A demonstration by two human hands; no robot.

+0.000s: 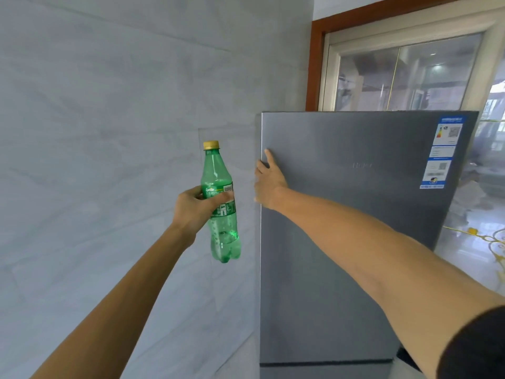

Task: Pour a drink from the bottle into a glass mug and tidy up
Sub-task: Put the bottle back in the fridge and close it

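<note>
My left hand (195, 210) holds a green plastic soda bottle (222, 231) upright by its labelled middle, in front of the grey tiled wall. The bottle has a yellow cap (211, 144), screwed on, and little liquid shows inside. My right hand (269, 179) grips the left edge of the grey fridge door (352, 242), thumb on the front face and fingers wrapped behind the edge. The door looks shut or nearly shut. No glass mug is in view.
The fridge stands against the tiled wall (95, 132), with energy stickers (442, 151) at its upper right. Behind it is a wood-framed glass door (404, 72). Patterned glossy floor (478, 242) shows at the right.
</note>
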